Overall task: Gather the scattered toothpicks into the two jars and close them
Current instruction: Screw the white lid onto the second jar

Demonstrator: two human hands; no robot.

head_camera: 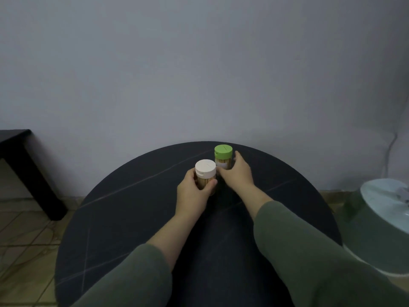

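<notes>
jars (205, 173) (223, 157) capped, gripped by left hand (192, 191) and right hand (238, 173).

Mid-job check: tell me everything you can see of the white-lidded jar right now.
The white-lidded jar stands upright on the dark round table, just left of and nearer than the green-lidded jar. Its body looks like clear plastic, packed with upright pale wooden toothpicks. The lid is on: matte white, round, with a thin slit line on top and a small tab at its left rim. The left hand grips the body, fingers on the left, thumb across the front. Whether the two jars touch is unclear.
</notes>
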